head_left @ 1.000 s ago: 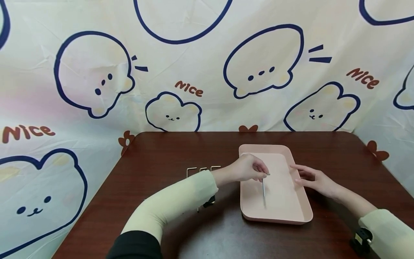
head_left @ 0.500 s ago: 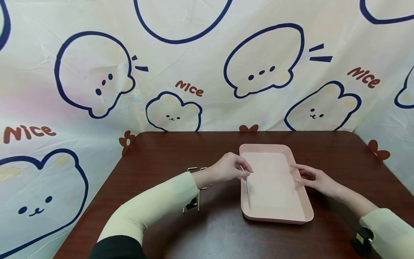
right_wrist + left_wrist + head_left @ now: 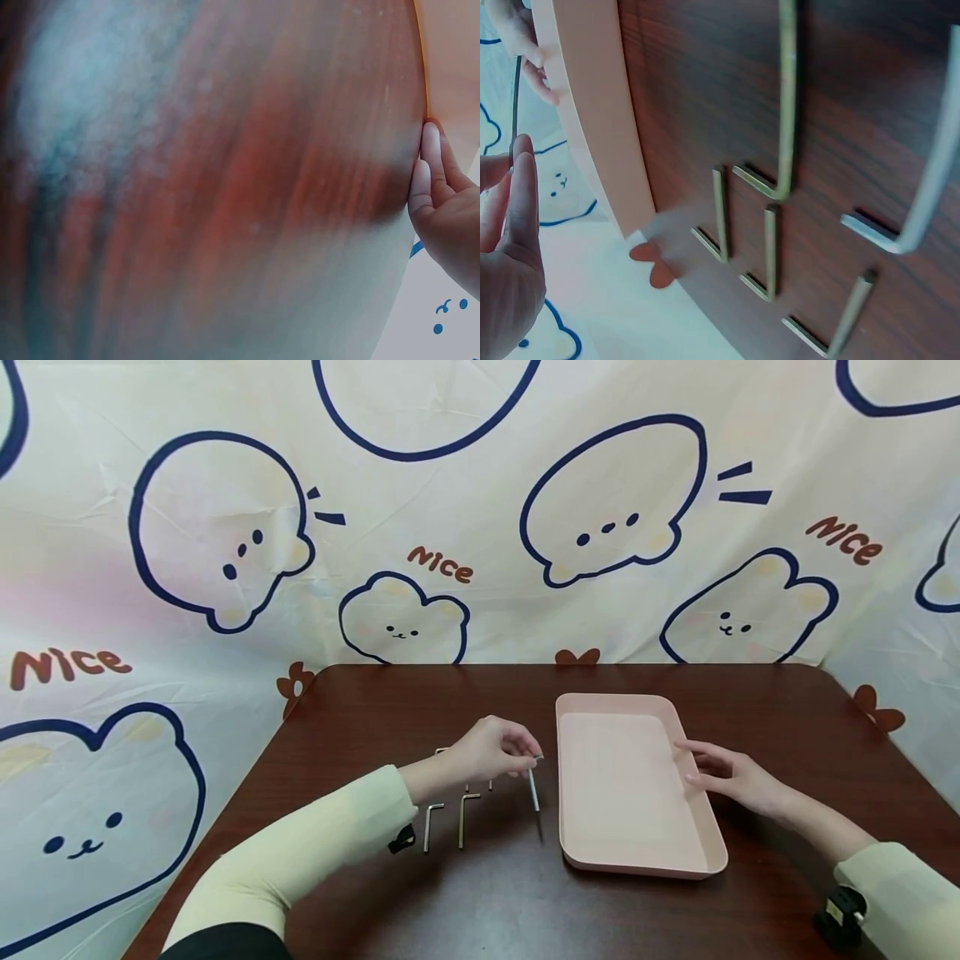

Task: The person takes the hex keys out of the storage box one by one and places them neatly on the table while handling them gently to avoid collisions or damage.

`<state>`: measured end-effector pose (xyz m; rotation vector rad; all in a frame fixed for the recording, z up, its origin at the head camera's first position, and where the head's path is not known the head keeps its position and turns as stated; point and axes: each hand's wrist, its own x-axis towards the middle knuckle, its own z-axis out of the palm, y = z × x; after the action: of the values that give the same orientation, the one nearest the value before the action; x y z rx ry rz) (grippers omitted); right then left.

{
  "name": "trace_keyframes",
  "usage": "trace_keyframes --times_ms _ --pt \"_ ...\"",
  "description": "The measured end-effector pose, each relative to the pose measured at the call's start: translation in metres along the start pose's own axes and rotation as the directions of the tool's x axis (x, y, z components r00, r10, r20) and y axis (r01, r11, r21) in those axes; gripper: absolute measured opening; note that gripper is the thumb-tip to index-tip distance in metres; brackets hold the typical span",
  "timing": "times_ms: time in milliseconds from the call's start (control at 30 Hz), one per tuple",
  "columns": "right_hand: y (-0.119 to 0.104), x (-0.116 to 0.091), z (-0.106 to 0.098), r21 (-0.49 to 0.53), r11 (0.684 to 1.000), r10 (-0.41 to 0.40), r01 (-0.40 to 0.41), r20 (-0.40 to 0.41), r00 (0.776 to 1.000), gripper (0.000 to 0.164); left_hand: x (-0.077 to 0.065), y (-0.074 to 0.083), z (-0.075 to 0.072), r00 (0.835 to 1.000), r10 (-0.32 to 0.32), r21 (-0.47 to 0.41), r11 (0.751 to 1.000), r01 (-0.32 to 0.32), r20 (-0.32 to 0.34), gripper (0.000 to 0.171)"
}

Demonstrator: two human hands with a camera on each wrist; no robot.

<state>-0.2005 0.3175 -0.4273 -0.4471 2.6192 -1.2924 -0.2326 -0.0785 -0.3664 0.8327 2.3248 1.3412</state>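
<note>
My left hand point(image 3: 491, 749) pinches a silver hex key point(image 3: 533, 789) near its short bent end, and the long arm hangs down over the table just left of the pink tray point(image 3: 567, 852). The left wrist view shows that hex key point(image 3: 516, 97) edge-on between thumb and fingers. My right hand point(image 3: 731, 779) rests its fingertips on the tray's right side, fingers fairly straight; in the right wrist view the fingertips point(image 3: 430, 139) touch the outer wall. Nothing lies inside the tray.
Several more hex keys lie left of the tray, among them a brass-toned hex key point(image 3: 462, 822) and a silver hex key point(image 3: 427, 828). My left forearm partly covers the group. A printed cloth point(image 3: 495, 510) hangs behind the brown table point(image 3: 510, 902).
My left hand has moved left with the hex key, from over the tray to over the table beside it. More of the lying hex keys show. My right hand stays at the tray.
</note>
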Motion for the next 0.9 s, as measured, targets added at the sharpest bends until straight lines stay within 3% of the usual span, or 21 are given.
trace_keyframes --times_ms 467,900 --pt "0.001 0.0 0.001 0.016 1.0 -0.008 0.009 -0.007 1.0 0.059 -0.028 -0.029 -0.006 0.999 0.043 0.06 0.997 -0.043 -0.004 0.01" --pt "0.0 0.0 0.001 -0.001 1.0 0.013 -0.013 -0.003 1.0 0.06 -0.042 -0.051 -0.004 1.0 -0.004 0.04 0.999 0.003 0.026 0.005"
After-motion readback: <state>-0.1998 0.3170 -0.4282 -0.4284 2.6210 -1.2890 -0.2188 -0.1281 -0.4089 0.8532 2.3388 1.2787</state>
